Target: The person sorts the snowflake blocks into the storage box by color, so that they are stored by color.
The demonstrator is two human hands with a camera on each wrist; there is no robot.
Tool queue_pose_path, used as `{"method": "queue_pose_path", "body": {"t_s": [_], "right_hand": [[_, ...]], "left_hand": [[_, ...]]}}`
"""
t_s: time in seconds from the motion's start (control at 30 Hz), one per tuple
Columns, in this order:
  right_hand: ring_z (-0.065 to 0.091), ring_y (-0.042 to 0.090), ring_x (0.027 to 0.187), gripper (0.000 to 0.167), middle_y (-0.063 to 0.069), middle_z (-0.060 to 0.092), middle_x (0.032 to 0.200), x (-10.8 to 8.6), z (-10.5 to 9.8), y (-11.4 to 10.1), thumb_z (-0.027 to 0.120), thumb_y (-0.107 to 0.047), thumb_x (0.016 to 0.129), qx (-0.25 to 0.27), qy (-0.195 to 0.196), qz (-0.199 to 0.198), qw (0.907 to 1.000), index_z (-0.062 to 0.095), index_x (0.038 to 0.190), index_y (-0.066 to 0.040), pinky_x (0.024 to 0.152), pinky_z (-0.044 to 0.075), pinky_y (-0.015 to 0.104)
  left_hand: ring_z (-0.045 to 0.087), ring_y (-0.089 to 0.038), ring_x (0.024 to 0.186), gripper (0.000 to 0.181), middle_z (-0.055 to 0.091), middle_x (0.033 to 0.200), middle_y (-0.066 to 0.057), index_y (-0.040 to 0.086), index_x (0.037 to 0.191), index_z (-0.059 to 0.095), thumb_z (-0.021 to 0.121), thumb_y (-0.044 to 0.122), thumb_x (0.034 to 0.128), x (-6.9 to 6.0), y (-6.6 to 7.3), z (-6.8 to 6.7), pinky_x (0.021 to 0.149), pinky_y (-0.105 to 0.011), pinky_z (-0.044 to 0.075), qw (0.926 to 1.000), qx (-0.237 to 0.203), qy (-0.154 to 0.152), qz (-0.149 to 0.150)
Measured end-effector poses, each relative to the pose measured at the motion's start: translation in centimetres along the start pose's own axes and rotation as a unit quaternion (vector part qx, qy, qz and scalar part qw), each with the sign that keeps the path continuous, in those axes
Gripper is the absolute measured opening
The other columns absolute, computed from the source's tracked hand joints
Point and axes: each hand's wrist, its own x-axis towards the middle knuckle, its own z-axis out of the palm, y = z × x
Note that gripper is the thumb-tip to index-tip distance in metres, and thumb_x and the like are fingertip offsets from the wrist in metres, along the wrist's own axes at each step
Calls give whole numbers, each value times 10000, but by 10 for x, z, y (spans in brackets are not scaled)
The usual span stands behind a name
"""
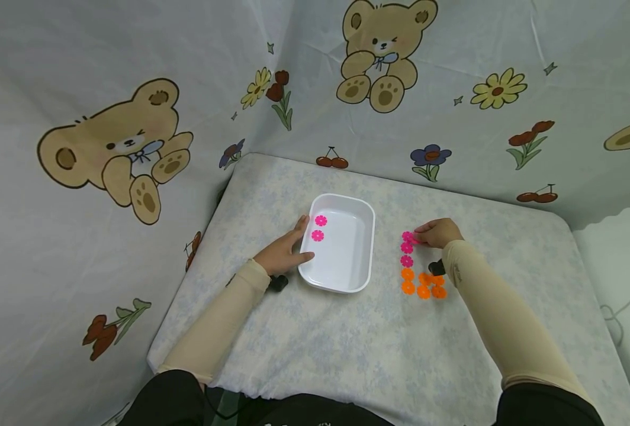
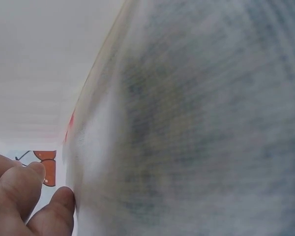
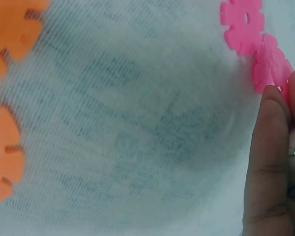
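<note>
In the head view a white rectangular tray [image 1: 365, 245] holds two pink flower-shaped plastic discs [image 1: 317, 235] by its left wall. My left hand [image 1: 283, 251] rests at the tray's left edge, thumb over the rim and fingers spread along the side. My right hand [image 1: 439, 232] pinches a pink flower disc [image 3: 271, 66] between thumb and fingertips, at the far end of a column of pink discs [image 1: 407, 248]. The held piece is tilted and partly covered by the fingers; it overlaps another pink disc [image 3: 242, 22] in the right wrist view.
Several orange flower discs [image 1: 424, 292] lie nearer me, below the pink column, some partly behind the right wrist's black camera [image 1: 436, 268]. Another black wrist camera [image 1: 278, 283] sits under the left wrist. A pale patterned cloth [image 1: 325, 343] covers the table; bear-print curtains [image 1: 304, 77] enclose its far and left sides.
</note>
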Motion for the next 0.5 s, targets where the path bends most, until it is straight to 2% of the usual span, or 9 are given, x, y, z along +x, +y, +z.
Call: {"method": "queue_pose_path", "body": {"t_s": [0.17, 0.4, 0.5], "right_hand": [[619, 235, 977, 388, -66, 744, 823, 1, 4, -5, 754, -310, 968, -45, -96, -102, 9999, 739, 1256, -51, 977, 521, 434], [677, 116, 792, 351, -60, 755, 818, 5, 10, -14, 742, -254, 977, 75, -258, -224, 9994, 737, 1256, -41, 884, 568, 372], [660, 105, 781, 358, -53, 759, 832, 4, 13, -19, 750, -271, 972, 0, -272, -276, 9992, 742, 1248, -44, 892, 560, 376]], "left_hand": [[65, -174, 1632, 936, -80, 1741, 178, 413, 1657, -40, 647, 429, 1021, 0, -1, -1, 1315, -503, 181, 10000, -24, -27, 36], [40, -183, 1634, 933, -83, 1740, 175, 404, 1661, -30, 648, 432, 1021, -1, -2, -2, 1316, -522, 162, 9998, -178, -79, 85], [43, -181, 1634, 934, -81, 1740, 177, 403, 1661, -29, 648, 439, 1018, -1, -2, -2, 1315, -522, 167, 9998, -178, -77, 94]]}}
